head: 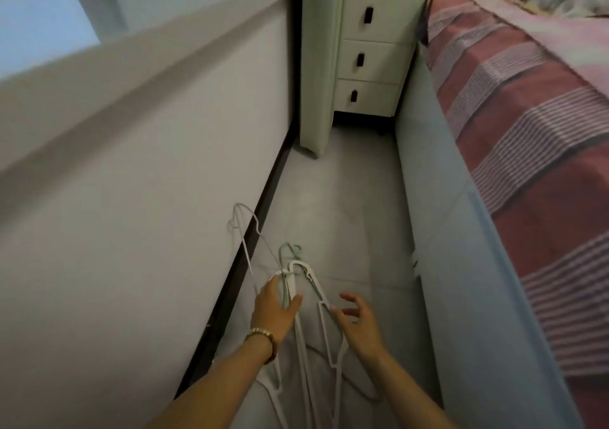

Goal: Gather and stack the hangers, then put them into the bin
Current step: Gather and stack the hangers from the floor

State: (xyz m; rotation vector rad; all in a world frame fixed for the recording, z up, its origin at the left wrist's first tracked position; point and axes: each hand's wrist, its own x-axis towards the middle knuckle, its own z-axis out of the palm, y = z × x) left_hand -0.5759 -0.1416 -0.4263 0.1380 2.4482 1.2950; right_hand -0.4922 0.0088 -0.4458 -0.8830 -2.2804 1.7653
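Observation:
Several thin white and pale green hangers [308,346] hang bunched together low in the middle of the head view, above the grey floor. My left hand [275,310], with a beaded bracelet on the wrist, is closed around their necks just below the hooks [293,263]. One wire hanger [245,227] sticks out up and to the left, its hook close to the white wall. My right hand [359,323] is to the right of the bunch with fingers spread, fingertips touching or nearly touching a white hanger's shoulder. No bin is in view.
I stand in a narrow aisle of grey floor [346,198] between a white wall [131,214] on the left and a bed [527,132] with a striped pink cover on the right. A white three-drawer cabinet [372,56] closes off the far end.

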